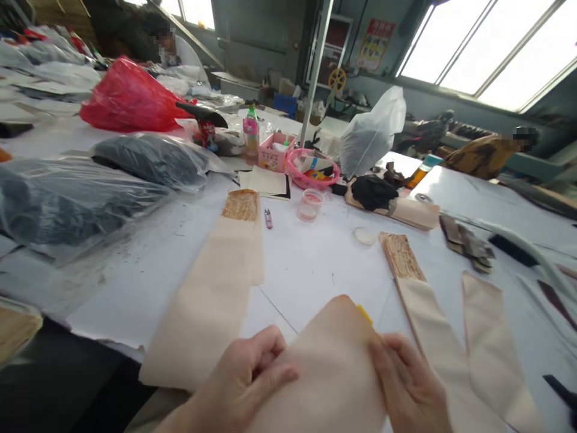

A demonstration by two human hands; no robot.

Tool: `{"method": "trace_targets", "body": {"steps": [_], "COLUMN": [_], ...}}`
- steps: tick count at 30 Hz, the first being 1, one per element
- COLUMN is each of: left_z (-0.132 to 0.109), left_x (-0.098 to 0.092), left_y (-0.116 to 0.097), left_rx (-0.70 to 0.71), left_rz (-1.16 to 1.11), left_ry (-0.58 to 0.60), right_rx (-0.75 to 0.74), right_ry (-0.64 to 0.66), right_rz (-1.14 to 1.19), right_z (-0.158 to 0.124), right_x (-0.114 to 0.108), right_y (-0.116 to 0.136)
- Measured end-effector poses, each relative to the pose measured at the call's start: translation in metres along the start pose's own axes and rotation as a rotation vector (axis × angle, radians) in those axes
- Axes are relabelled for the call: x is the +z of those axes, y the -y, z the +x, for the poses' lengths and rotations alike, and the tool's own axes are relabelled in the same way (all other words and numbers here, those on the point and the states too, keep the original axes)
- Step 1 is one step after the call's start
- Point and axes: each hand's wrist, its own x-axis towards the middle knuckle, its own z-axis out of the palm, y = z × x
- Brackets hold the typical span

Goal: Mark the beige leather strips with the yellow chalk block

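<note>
A beige, leather-like sheet (333,367) with a browned corner is held up at the table's front edge. My left hand (252,376) is closed on its left side, thumb on top. At its right edge, the fingers of my right hand (408,382) are closed on it. A small yellow thing (364,314) pokes out behind the sheet; most of it is hidden. Left of my hands lies a long beige strip stack (202,288) with a brown, rough-looking end. Another strip stack (433,313) like it lies on the right, beside a plain beige strip (489,319).
Thread snips (268,219), a clear round container (309,204) and a whitish disc (363,236) lie on the white table (306,258). Behind them stand a pink basket (331,182), a pink box (273,157) and a bottle (250,132). Plastic-wrapped bundles (67,198) fill the left. Two people are farther back.
</note>
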Motion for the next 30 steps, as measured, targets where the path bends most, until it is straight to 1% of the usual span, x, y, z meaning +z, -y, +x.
{"method": "trace_targets", "body": {"steps": [2, 3, 4, 6, 8, 10, 11, 12, 14, 15, 16, 17, 19, 20, 22, 24, 25, 27, 30], "left_z": [0.012, 0.020, 0.028, 0.042, 0.051, 0.056, 0.058, 0.060, 0.066, 0.070, 0.074, 0.079, 0.087, 0.091, 0.094, 0.094, 0.093, 0.092, 0.093], "left_x": [-0.011, -0.014, -0.014, -0.011, -0.005, 0.003, 0.007, 0.012, 0.022, 0.028, 0.034, 0.039, 0.048, 0.051, 0.056, 0.058, 0.058, 0.058, 0.056], "left_y": [0.004, 0.008, 0.013, 0.022, 0.028, 0.030, 0.031, 0.032, 0.035, 0.038, 0.040, 0.043, 0.049, 0.052, 0.057, 0.061, 0.062, 0.065, 0.070], "left_rx": [-0.018, -0.042, -0.058, -0.067, -0.060, -0.005, 0.068, 0.176, 0.414, 0.488, 0.517, 0.512, 0.484, 0.484, 0.505, 0.496, 0.484, 0.458, 0.429], "left_rz": [0.304, 0.461, 0.606, 0.843, 1.008, 1.151, 1.213, 1.259, 1.277, 1.252, 1.220, 1.199, 1.192, 1.198, 1.204, 1.201, 1.202, 1.202, 1.185], "left_ry": [-0.056, -0.071, -0.072, -0.047, -0.011, -0.026, -0.048, -0.063, -0.031, 0.012, 0.055, 0.082, 0.092, 0.087, 0.075, 0.033, -0.001, -0.067, -0.100], "right_rx": [-0.026, -0.055, -0.078, -0.071, -0.057, -0.050, -0.046, -0.044, -0.047, -0.053, -0.062, -0.070, -0.103, -0.134, -0.196, -0.214, -0.206, -0.202, -0.246], "right_ry": [0.145, 0.163, 0.168, 0.149, 0.125, 0.103, 0.092, 0.080, 0.064, 0.062, 0.068, 0.079, 0.078, 0.048, -0.066, -0.158, -0.159, -0.094, -0.005], "right_rz": [-0.052, -0.144, -0.271, -0.384, -0.455, -0.511, -0.532, -0.549, -0.576, -0.585, -0.591, -0.594, -0.604, -0.615, -0.671, -0.768, -0.805, -0.832, -0.802], "right_z": [0.012, 0.015, 0.017, 0.016, 0.013, 0.011, 0.011, 0.012, 0.013, 0.014, 0.015, 0.016, 0.020, 0.024, 0.035, 0.048, 0.054, 0.064, 0.071], "right_x": [0.021, 0.033, 0.043, 0.058, 0.066, 0.069, 0.069, 0.069, 0.069, 0.069, 0.068, 0.067, 0.062, 0.059, 0.051, 0.043, 0.040, 0.034, 0.028], "right_y": [-0.025, -0.038, -0.051, -0.071, -0.084, -0.089, -0.089, -0.090, -0.090, -0.090, -0.090, -0.091, -0.092, -0.093, -0.098, -0.105, -0.109, -0.119, -0.131]}}
